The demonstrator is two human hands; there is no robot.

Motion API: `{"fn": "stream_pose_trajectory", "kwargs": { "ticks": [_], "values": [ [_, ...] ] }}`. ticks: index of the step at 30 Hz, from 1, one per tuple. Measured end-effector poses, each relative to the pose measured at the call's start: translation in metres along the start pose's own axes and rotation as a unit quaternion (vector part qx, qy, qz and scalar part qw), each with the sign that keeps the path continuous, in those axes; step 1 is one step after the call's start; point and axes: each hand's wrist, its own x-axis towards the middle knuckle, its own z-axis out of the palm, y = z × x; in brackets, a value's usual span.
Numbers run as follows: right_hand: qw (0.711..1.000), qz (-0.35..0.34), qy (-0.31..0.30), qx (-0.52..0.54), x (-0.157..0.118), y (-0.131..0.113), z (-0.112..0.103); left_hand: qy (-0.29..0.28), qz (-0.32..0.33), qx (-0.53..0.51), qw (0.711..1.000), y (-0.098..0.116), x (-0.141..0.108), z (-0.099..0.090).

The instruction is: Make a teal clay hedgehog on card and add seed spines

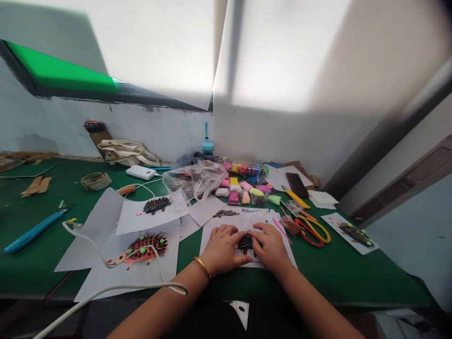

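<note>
My left hand [224, 247] rests over a white sheet [208, 254], its thumb stretched apart from the bent fingers and lying along the paper. From the other side, my right hand [271, 247] bends its fingers inward, thumb and index finger close together; anything between them is hidden. Both sets of fingertips touch a dark blue clay hedgehog [245, 242] with black spines, which they partly cover. Higher on the sheet is a cluster of small dark spine pieces [226, 213]. A pen [254, 210] and a pink strip [282, 230] lie nearby.
Small packets of coloured clay [233, 197] sit beyond the sheet. Red and yellow scissors [314, 230], a yellow cutter [295, 197] and a phone [296, 184] are at right. Leftward lie a pink hedgehog [146, 247], a white cable [116, 286] and a blue knife [35, 231].
</note>
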Motion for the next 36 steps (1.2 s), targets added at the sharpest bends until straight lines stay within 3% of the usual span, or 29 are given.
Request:
{"fn": "stream_pose_trajectory", "kwargs": {
  "ticks": [9,17,31,36],
  "values": [
    [1.0,-0.003,-0.006,0.009,0.0,0.0,0.001,-0.002,0.0,0.0,1.0,-0.001,-0.001,0.0],
    [0.999,0.002,0.036,0.032,0.0,0.0,-0.004,0.001,0.002,-0.009,1.0,-0.001,-0.002,-0.001],
    [0.999,-0.017,0.033,0.035,0.0,-0.001,-0.002,0.006,0.003,-0.013,1.0,0.0,-0.002,0.0],
    [0.996,0.027,0.052,0.07,0.001,0.006,-0.001,0.029,-0.059,0.021,0.998,-0.008,0.009,-0.01]
  ]
}}
